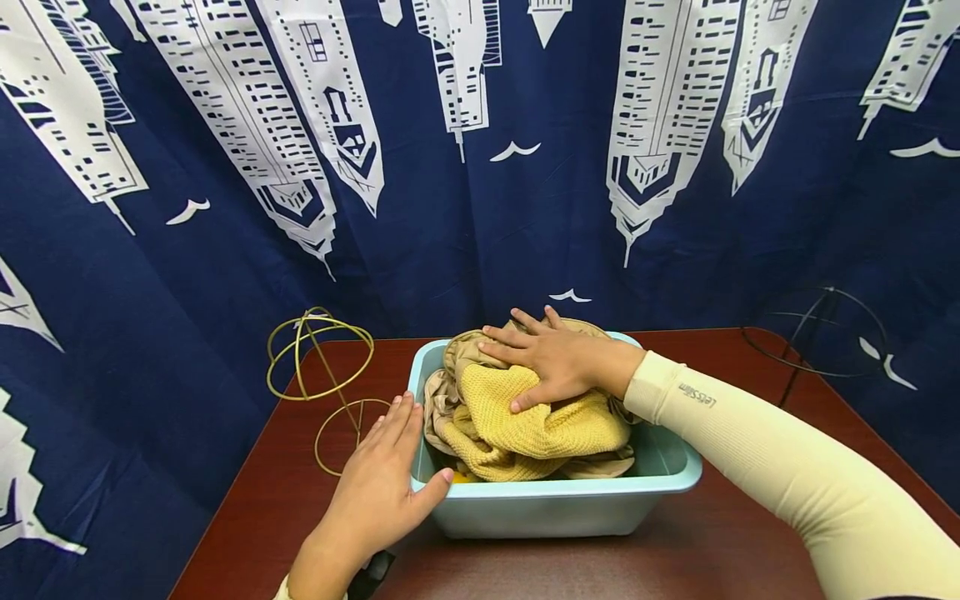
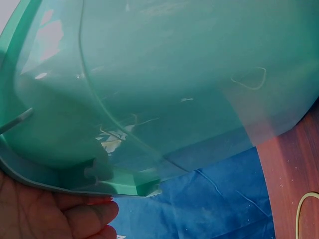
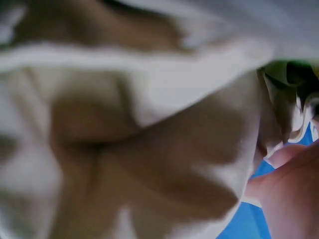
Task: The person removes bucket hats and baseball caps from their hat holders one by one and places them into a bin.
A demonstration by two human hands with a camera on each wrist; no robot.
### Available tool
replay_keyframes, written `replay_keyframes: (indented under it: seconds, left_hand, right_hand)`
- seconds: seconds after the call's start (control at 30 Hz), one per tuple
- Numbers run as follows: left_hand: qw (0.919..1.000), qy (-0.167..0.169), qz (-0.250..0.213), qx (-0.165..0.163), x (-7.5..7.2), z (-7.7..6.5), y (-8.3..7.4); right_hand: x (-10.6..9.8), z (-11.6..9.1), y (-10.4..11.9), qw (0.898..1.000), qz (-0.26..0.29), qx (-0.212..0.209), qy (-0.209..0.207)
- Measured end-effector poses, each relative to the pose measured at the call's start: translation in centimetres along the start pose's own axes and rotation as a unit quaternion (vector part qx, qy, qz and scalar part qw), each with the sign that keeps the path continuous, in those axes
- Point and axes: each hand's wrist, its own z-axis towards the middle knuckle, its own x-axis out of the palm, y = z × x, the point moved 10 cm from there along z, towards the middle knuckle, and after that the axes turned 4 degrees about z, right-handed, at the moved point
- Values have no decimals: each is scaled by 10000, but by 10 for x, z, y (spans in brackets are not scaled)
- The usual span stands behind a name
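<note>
A light blue-green plastic basin [image 1: 555, 489] stands on the table, heaped with cloth. On top lies a yellow knit garment [image 1: 510, 408], with tan garments [image 1: 463, 350] around and beneath it. My right hand [image 1: 566, 362] rests on the heap with fingers spread, palm down. In the right wrist view, blurred tan cloth [image 3: 184, 159] fills most of the picture beside that hand [image 3: 294, 191]. My left hand [image 1: 378, 487] lies against the basin's left rim, its fingers straight and the thumb by the front corner. Its fingers show under the rim in the left wrist view.
A yellow wire stand [image 1: 302, 398] is at the left of the red-brown table [image 1: 277, 508]. A dark wire stand [image 1: 797, 364] is at the back right. Behind the table hangs a navy curtain [image 1: 465, 242] with white building prints.
</note>
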Motion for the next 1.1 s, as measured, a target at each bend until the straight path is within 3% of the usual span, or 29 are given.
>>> replay_keyframes:
  seconds: [0.23,0.83,1.1]
  left_hand:
    - [10000,-42,-27,39,1,0,-1]
    - [9999,-97,-94,91,-2,0,1]
    - [9999,-94,-81,64,-1,1,0]
  right_hand:
    - [0,-2,-2,9992,-377,165,-2]
    - [-1,-12,48,9956,-588,-697,-202]
    - [5,-15,62,9936,-828,-738,-219]
